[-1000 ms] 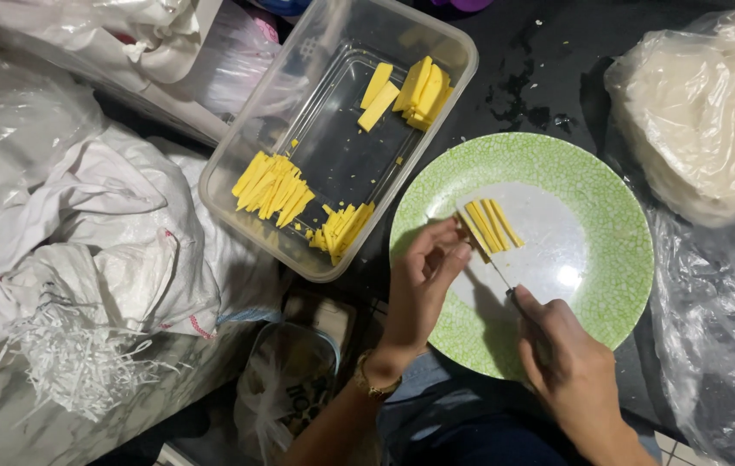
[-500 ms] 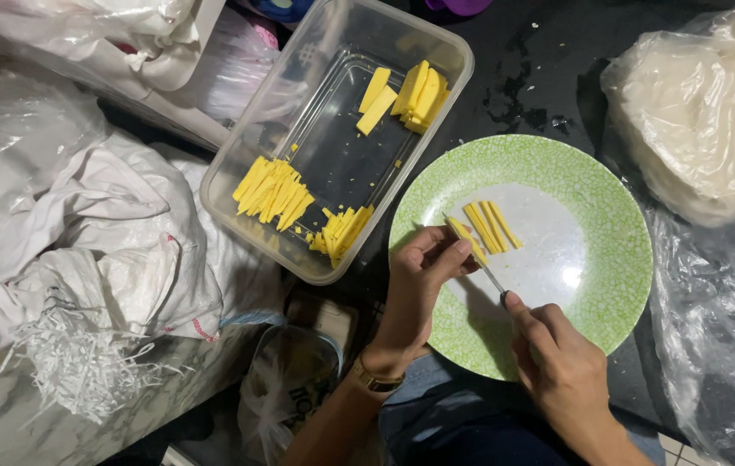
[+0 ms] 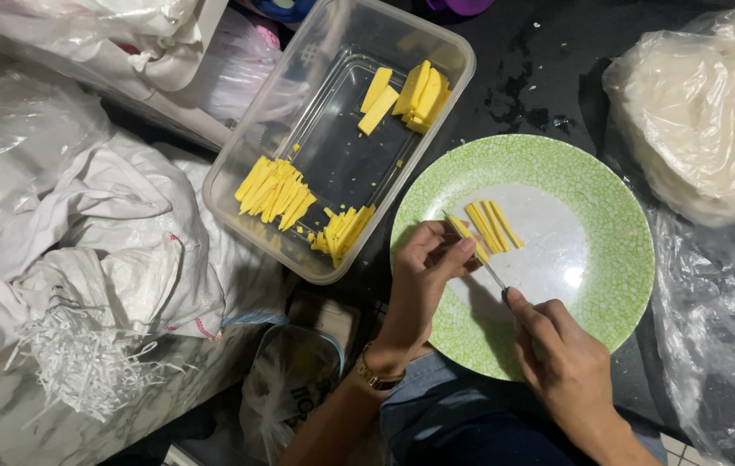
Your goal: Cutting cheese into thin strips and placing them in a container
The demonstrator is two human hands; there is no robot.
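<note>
A green-rimmed plate (image 3: 596,198) lies in front of me with a few yellow strips (image 3: 493,224) on its white middle. My left hand (image 3: 426,259) presses a yellow strip at the plate's left side with its fingertips. A thin knife (image 3: 475,255) is gripped in my right hand (image 3: 562,358), its blade running up-left to that strip beside my left fingers. A clear plastic container (image 3: 251,168) to the left of the plate holds piles of yellow sticks (image 3: 277,190) and some thicker yellow slabs (image 3: 419,91).
A clear bag of pale round sheets (image 3: 700,108) sits at the right, on crinkled plastic. White sacks and frayed woven plastic (image 3: 83,267) fill the left. A small bag (image 3: 290,388) lies below the container, near my wrist.
The view drifted slightly. My left fingers shifted on the strip and the knife blade moved a little along it. The cut strips on the plate stay in place.
</note>
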